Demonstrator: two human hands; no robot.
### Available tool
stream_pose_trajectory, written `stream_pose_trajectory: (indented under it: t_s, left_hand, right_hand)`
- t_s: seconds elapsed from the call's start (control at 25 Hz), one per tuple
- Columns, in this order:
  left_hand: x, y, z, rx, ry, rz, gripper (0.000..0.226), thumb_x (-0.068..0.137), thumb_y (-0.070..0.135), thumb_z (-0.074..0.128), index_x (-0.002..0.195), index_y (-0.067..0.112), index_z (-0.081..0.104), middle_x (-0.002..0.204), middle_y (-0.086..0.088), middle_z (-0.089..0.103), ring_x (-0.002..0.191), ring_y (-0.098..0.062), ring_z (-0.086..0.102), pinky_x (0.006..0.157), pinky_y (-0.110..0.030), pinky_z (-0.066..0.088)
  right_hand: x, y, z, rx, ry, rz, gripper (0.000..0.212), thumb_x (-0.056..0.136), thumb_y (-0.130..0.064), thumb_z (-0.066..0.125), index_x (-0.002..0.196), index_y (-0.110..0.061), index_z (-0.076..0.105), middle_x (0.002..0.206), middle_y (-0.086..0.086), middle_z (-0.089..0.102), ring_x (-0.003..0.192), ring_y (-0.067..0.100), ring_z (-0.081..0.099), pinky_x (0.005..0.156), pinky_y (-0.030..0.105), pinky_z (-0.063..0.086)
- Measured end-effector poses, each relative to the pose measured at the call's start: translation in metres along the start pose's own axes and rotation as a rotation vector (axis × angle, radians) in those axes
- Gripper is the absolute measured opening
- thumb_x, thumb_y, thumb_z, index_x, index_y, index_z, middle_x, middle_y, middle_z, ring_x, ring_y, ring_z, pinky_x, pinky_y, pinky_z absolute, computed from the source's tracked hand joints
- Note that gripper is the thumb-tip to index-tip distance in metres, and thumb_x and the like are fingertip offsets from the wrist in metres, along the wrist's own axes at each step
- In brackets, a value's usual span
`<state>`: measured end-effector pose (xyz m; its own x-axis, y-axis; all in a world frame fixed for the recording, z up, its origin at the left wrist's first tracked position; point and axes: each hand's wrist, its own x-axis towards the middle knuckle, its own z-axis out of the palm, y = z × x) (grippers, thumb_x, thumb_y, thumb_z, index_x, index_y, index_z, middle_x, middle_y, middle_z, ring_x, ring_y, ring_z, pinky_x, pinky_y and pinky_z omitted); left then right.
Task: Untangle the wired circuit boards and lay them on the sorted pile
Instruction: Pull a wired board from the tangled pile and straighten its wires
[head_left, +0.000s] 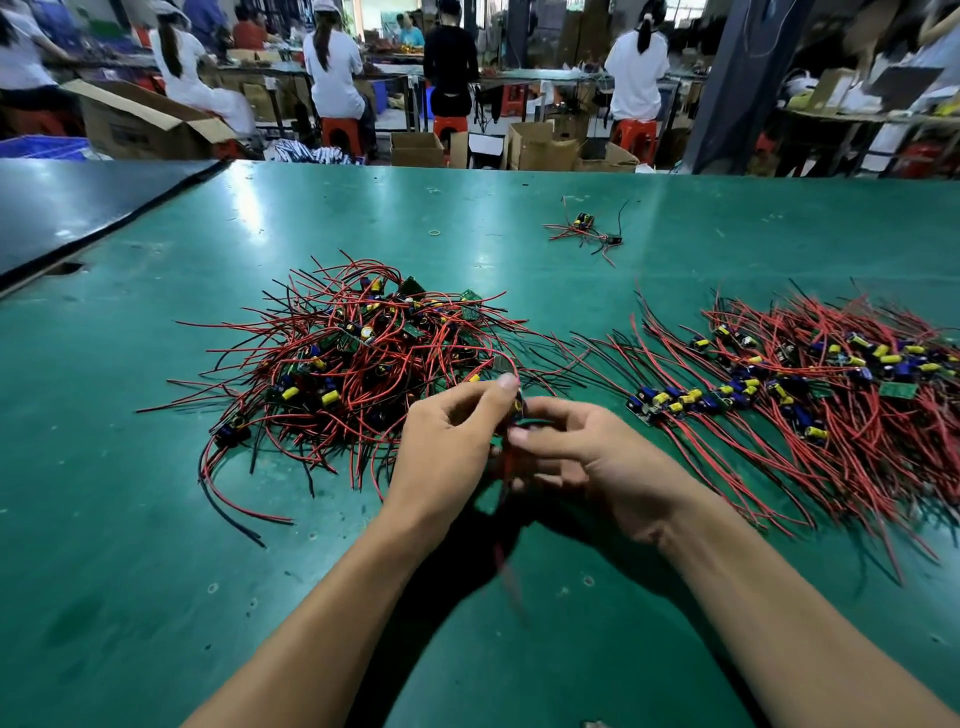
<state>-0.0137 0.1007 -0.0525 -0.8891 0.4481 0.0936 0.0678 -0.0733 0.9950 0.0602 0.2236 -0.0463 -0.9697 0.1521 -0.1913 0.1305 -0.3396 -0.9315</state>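
One board pinched by left hand, right hand fingers, one tangled pile, one sorted pile

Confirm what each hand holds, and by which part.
Both pinch one small wired circuit board, mostly hidden: left hand at its upper end, right hand at its lower end. Its red wires hang loose below, blurred.

wired board — dangling wires a blur
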Motion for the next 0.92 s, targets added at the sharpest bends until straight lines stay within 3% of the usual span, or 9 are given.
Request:
stream_pose_trajectory:
  t_s: [0.12,0.2,0.28,0.36,0.44,0.64,0.76,0.92]
  left_hand:
    - [-0.002,-0.001,0.002,-0.172,-0.049,-0.138,0.013,0.088,0.015,0.07,0.078,0.016,0.078,0.076,-0.007,0.074,0.066,-0.018,0.067,0.058,-0.03,0.056]
    - [0.0,-0.006,0.002,-0.18,-0.044,-0.17,0.01,0.085,0.014,0.071,0.078,0.015,0.078,0.073,-0.008,0.071,0.062,-0.019,0.062,0.06,-0.03,0.05]
    - [-0.002,-0.006,0.002,-0.182,-0.101,-0.212,0.009,0.086,0.013,0.07,0.082,0.008,0.076,0.07,-0.008,0.067,0.053,-0.016,0.059,0.054,-0.026,0.048]
    - [-0.005,-0.004,0.003,-0.216,-0.185,-0.268,0.01,0.088,0.01,0.067,0.086,0.003,0.072,0.069,-0.009,0.065,0.046,-0.015,0.059,0.045,-0.022,0.049]
    - [-0.006,-0.002,0.003,-0.248,-0.223,-0.309,0.007,0.088,0.007,0.065,0.089,0.003,0.07,0.069,-0.01,0.065,0.045,-0.017,0.06,0.043,-0.022,0.049]
    - [-0.005,0.003,0.0,-0.382,-0.313,-0.381,0.015,0.082,0.006,0.066,0.095,0.002,0.072,0.066,-0.011,0.061,0.049,-0.023,0.06,0.046,-0.024,0.05]
    - [-0.007,0.005,-0.001,-0.345,-0.41,-0.397,0.014,0.079,0.007,0.067,0.091,0.005,0.072,0.07,-0.011,0.061,0.052,-0.024,0.063,0.049,-0.026,0.054]
    - [-0.009,0.004,0.002,-0.202,-0.43,-0.353,0.018,0.086,0.004,0.063,0.074,0.015,0.07,0.078,-0.011,0.07,0.057,-0.024,0.068,0.052,-0.025,0.052]
  right_hand:
    - [-0.002,-0.002,-0.006,-0.155,-0.019,0.023,0.023,0.077,-0.013,0.077,0.097,-0.007,0.068,0.09,0.012,0.072,0.077,0.02,0.073,0.062,0.026,0.058]
    - [-0.005,-0.007,-0.009,-0.282,-0.006,0.048,0.023,0.077,-0.038,0.078,0.081,-0.017,0.069,0.075,0.008,0.067,0.063,0.02,0.067,0.05,0.025,0.053]
    - [-0.004,-0.009,-0.014,-0.37,0.095,0.048,0.042,0.075,-0.057,0.072,0.083,-0.015,0.067,0.065,0.001,0.055,0.048,0.013,0.052,0.041,0.02,0.04]
    - [-0.001,-0.007,-0.019,-0.336,0.126,-0.017,0.048,0.075,-0.053,0.074,0.097,-0.011,0.068,0.072,0.001,0.057,0.05,0.009,0.045,0.045,0.019,0.036]
    - [-0.001,-0.007,-0.022,-0.25,0.085,-0.057,0.041,0.073,-0.042,0.079,0.102,-0.014,0.073,0.083,0.002,0.067,0.06,0.011,0.049,0.057,0.022,0.04]
    - [0.0,-0.011,-0.028,-0.097,0.092,-0.119,0.026,0.061,-0.031,0.086,0.083,-0.021,0.078,0.066,-0.005,0.064,0.046,0.004,0.046,0.039,0.014,0.034]
    - [0.0,-0.01,-0.03,-0.072,0.108,-0.134,0.021,0.057,-0.03,0.086,0.073,-0.021,0.076,0.062,-0.002,0.063,0.043,0.004,0.046,0.037,0.013,0.034]
    - [0.0,-0.003,-0.024,-0.085,0.079,-0.08,0.021,0.062,-0.031,0.087,0.075,-0.021,0.074,0.066,0.001,0.065,0.042,0.005,0.045,0.042,0.018,0.039]
